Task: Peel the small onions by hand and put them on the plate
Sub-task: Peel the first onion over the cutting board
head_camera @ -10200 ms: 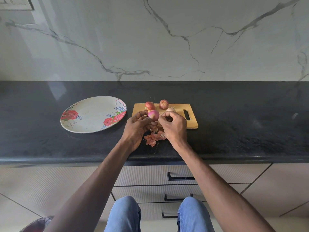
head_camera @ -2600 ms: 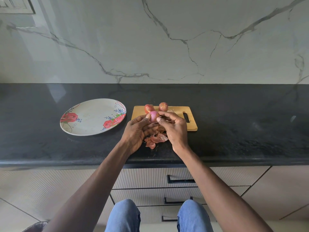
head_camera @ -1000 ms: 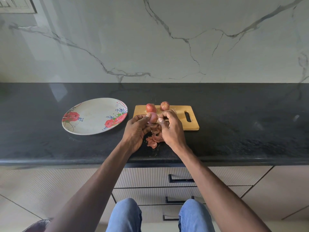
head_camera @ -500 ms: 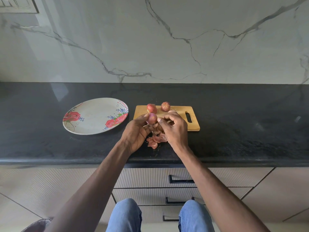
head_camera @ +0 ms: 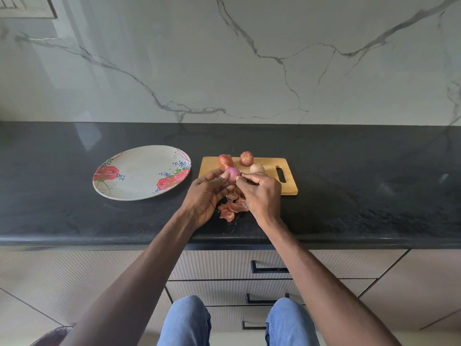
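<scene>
My left hand (head_camera: 205,196) holds a small pink onion (head_camera: 232,174) between thumb and fingers, just above the near left corner of the wooden cutting board (head_camera: 269,166). My right hand (head_camera: 262,193) pinches at the onion's right side with thumb and forefinger. On the board lie two red unpeeled onions (head_camera: 225,160) (head_camera: 246,158) and a pale one (head_camera: 257,168). A pile of reddish peels (head_camera: 230,211) lies on the counter under my hands. The flowered plate (head_camera: 129,178) sits to the left with nothing on it.
The black stone counter (head_camera: 361,196) runs left to right, backed by a marble wall. Its front edge is just below my wrists. Drawers with black handles (head_camera: 269,269) are underneath, and my knees in jeans show at the bottom.
The onion has been turned a little in my fingers and now shows more smooth pink surface. The pale onion on the board is uncovered. Peels stay in the same pile.
</scene>
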